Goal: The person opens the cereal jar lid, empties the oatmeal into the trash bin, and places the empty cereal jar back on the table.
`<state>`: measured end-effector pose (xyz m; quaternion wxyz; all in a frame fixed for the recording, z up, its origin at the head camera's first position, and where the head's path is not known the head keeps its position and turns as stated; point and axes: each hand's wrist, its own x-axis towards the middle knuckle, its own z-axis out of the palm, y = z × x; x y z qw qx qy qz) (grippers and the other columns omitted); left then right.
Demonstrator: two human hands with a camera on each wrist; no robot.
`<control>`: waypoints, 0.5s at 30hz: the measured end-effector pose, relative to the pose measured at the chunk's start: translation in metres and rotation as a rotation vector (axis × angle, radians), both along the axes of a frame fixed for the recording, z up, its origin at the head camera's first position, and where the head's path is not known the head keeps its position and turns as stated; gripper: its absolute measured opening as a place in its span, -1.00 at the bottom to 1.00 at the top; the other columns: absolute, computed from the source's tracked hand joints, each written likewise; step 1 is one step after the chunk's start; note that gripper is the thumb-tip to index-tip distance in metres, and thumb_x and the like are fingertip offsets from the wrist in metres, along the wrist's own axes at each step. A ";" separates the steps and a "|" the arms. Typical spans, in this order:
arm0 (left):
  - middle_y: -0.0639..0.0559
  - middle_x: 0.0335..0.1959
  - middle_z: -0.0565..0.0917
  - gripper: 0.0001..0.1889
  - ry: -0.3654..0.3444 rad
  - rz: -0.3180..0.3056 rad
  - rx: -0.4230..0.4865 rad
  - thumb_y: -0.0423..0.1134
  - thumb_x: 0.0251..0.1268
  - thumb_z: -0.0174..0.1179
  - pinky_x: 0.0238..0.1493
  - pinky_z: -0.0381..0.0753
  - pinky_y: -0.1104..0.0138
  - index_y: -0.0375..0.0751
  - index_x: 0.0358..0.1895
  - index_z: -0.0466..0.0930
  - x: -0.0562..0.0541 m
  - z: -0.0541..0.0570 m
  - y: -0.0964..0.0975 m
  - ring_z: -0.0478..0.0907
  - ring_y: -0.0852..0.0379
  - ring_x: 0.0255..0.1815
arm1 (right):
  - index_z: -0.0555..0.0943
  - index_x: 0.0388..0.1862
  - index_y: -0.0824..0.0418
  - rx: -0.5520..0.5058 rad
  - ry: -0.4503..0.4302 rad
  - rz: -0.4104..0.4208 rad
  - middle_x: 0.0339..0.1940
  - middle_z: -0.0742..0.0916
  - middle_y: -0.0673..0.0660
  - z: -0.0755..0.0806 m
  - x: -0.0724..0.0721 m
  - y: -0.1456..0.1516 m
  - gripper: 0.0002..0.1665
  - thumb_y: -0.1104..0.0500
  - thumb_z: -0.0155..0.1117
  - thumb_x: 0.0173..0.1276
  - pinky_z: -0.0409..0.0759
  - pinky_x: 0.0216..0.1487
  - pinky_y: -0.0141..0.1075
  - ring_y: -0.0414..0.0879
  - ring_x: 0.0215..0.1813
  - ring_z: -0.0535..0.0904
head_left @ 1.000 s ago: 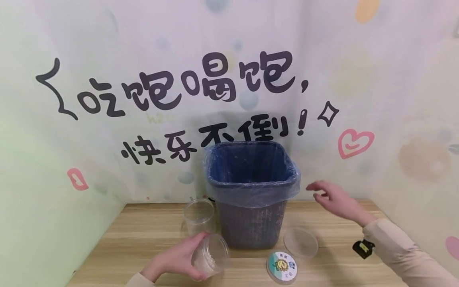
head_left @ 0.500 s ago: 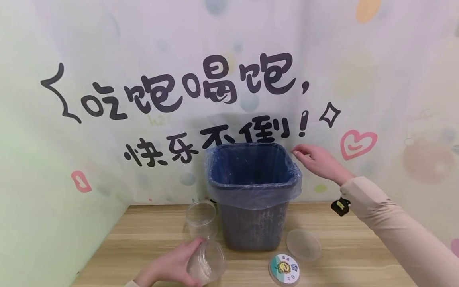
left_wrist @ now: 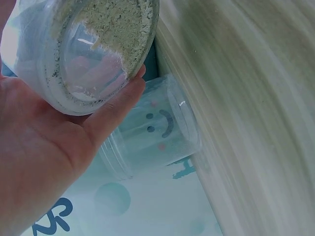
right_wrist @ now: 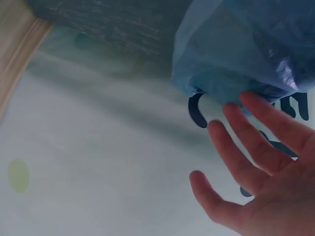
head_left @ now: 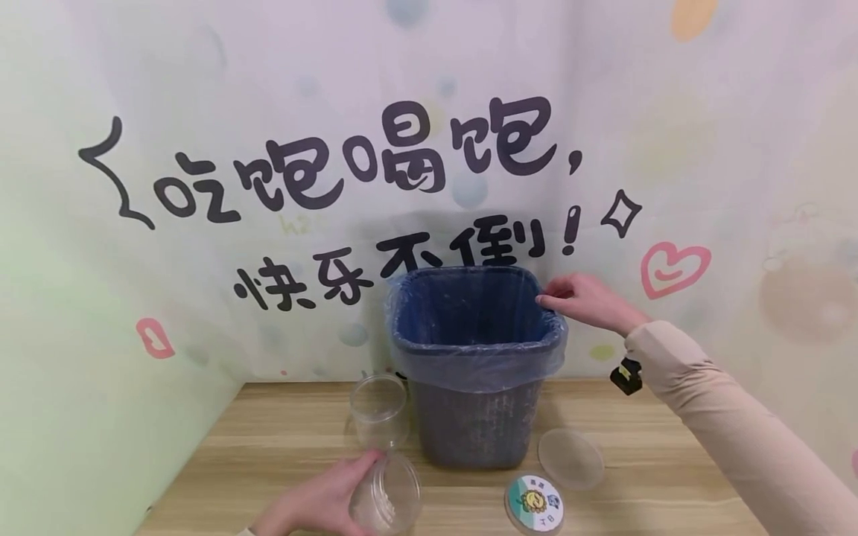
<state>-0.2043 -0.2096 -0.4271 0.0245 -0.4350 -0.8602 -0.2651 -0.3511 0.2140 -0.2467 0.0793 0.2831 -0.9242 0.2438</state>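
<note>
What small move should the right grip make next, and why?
The right grip should probably pinch the liner on the bin for a steadier hold: its fingers look extended and spread beside the liner, while the left grip holds a jar.

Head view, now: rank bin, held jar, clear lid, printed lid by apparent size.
Largest to smallest:
1. Bin
2. Held jar
3. Clear lid and printed lid: unranked; nearly alike, and the printed one sits nearer the camera.

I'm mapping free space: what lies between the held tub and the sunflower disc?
In the head view, bare tabletop lies between the tub and the sunflower disc.
</note>
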 end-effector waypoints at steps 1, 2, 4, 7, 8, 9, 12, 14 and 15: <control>-0.08 -0.05 0.59 -0.11 -0.003 -0.004 0.004 0.11 -0.09 0.49 -0.10 0.58 0.32 -0.33 0.22 0.27 0.000 0.000 0.000 0.51 0.20 -0.05 | 0.66 -0.17 0.34 0.003 0.001 0.002 -0.34 0.72 0.09 -0.001 -0.001 0.001 -0.67 0.08 0.18 0.40 0.58 -0.22 -0.14 -0.05 -0.31 0.59; -0.07 -0.04 0.59 -0.12 -0.002 -0.008 0.005 0.13 -0.08 0.47 -0.10 0.58 0.31 -0.33 0.23 0.28 0.000 -0.001 0.000 0.51 0.20 -0.04 | 0.66 -0.17 0.34 0.007 -0.001 0.003 -0.34 0.72 0.08 -0.002 -0.002 0.001 -0.67 0.07 0.17 0.41 0.58 -0.23 -0.16 -0.07 -0.32 0.58; -0.05 -0.04 0.58 -0.13 0.008 -0.010 0.004 0.17 -0.04 0.44 -0.09 0.57 0.30 -0.32 0.23 0.29 0.001 -0.002 -0.001 0.51 0.20 -0.04 | 0.66 -0.20 0.33 0.015 0.006 0.007 -0.37 0.70 0.06 -0.003 -0.003 0.001 -0.68 0.07 0.17 0.41 0.56 -0.26 -0.18 -0.08 -0.34 0.56; -0.04 -0.01 0.57 -0.12 0.013 -0.002 -0.004 0.20 -0.03 0.42 -0.05 0.56 0.29 -0.30 0.24 0.30 0.002 -0.003 -0.002 0.50 0.20 -0.01 | 0.64 -0.31 0.29 0.024 -0.005 0.024 -0.49 0.64 0.02 -0.003 -0.005 0.001 -0.71 0.09 0.14 0.42 0.49 -0.34 -0.20 -0.10 -0.41 0.50; -0.05 0.00 0.57 -0.12 0.016 0.003 -0.008 0.21 -0.03 0.42 -0.03 0.55 0.28 -0.30 0.25 0.29 0.002 -0.003 -0.002 0.50 0.19 0.00 | 0.64 -0.33 0.28 0.028 -0.012 0.031 -0.52 0.61 0.00 -0.003 -0.005 0.001 -0.71 0.08 0.13 0.42 0.46 -0.36 -0.22 -0.11 -0.43 0.48; -0.05 0.02 0.57 -0.11 0.015 0.009 -0.012 0.21 -0.04 0.42 -0.01 0.55 0.27 -0.30 0.25 0.29 0.002 -0.003 -0.002 0.50 0.18 0.02 | 0.62 -0.37 0.26 0.032 -0.020 0.039 -0.56 0.57 -0.01 -0.002 -0.005 0.000 -0.71 0.09 0.12 0.43 0.42 -0.38 -0.23 -0.11 -0.46 0.45; -0.06 0.07 0.55 -0.08 -0.016 0.033 -0.015 0.22 -0.05 0.42 0.04 0.53 0.24 -0.31 0.27 0.28 0.003 -0.003 -0.003 0.49 0.14 0.07 | 0.57 -0.46 0.22 0.056 -0.042 0.057 -0.61 0.48 -0.03 -0.001 -0.007 0.000 -0.69 0.09 0.09 0.44 0.35 -0.42 -0.25 -0.12 -0.49 0.39; -0.05 0.08 0.54 -0.06 -0.047 0.054 -0.011 0.22 -0.06 0.43 0.05 0.53 0.23 -0.31 0.29 0.28 0.004 -0.002 -0.003 0.48 0.14 0.08 | 0.54 -0.51 0.20 0.079 -0.048 0.064 -0.61 0.47 -0.04 0.001 -0.007 -0.001 -0.68 0.10 0.09 0.44 0.34 -0.42 -0.26 -0.12 -0.49 0.38; -0.04 0.08 0.54 -0.06 -0.064 0.059 -0.004 0.21 -0.07 0.44 0.06 0.53 0.23 -0.32 0.29 0.28 0.004 -0.001 -0.003 0.48 0.14 0.07 | 0.51 -0.53 0.20 0.093 -0.053 0.065 -0.62 0.45 -0.04 0.002 -0.008 -0.001 -0.67 0.10 0.08 0.44 0.32 -0.42 -0.26 -0.12 -0.49 0.38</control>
